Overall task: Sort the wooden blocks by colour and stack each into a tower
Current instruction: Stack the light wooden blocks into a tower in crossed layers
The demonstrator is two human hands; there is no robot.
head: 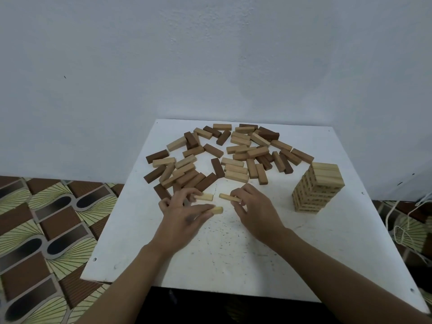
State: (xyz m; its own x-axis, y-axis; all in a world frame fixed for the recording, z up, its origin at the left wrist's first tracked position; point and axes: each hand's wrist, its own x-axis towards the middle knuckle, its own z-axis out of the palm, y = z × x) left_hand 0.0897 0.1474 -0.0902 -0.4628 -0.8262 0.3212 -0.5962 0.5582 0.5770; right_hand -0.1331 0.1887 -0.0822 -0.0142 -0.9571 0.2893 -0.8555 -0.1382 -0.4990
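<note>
The left hand (184,211) curls its fingers round a near pale block (216,210); a second pale block (205,196) lies at its fingertips, gripped or not I cannot tell; the right hand (254,206) pinches a third pale block (230,197) between thumb and fingers. All three sit low over the worktop (233,253), just in front of the loose pile (236,155); the pale tower (316,188) stands well apart to the right.

The step seems to be gathering a pale layer; square the three side by side, carry them level, set them crosswise on the tower lightly, lest it lean.

Counted: one tower; three blocks at hand; the pile, pale, mid-brown and dark, overlaps too much to count.
</note>
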